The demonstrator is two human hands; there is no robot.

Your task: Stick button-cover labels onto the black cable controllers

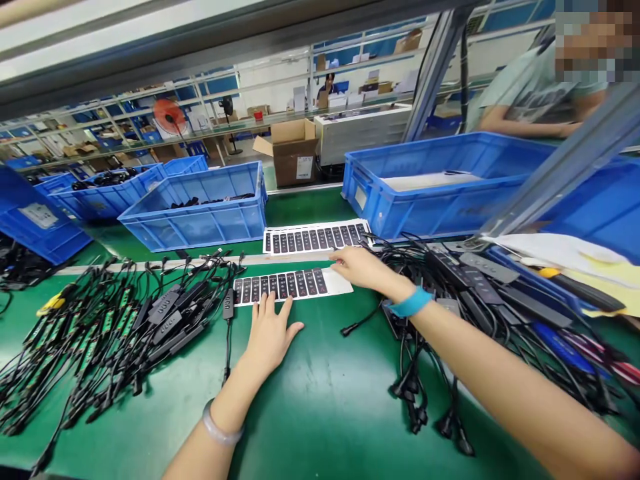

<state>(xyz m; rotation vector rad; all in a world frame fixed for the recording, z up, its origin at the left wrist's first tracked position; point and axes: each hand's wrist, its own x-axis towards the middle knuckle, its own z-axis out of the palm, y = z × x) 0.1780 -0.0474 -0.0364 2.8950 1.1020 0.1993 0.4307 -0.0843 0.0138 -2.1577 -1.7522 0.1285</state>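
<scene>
My left hand [270,333] lies flat on the green table, its fingers spread and its fingertips pressing the near edge of a white sheet of black stickers [290,285]. At that sheet's right end is my right hand [361,268], with a blue band on its wrist and its fingers curled onto the sheet's corner. Whether it pinches anything is hidden. A second sticker sheet [315,237] lies just behind.
Black cable controllers lie in a heap on the left [125,327], and another heap [470,293] lies on the right. Blue bins [200,213] [440,193] stand behind. At the far right another person [530,93] leans in, next to a slanted metal post [565,167].
</scene>
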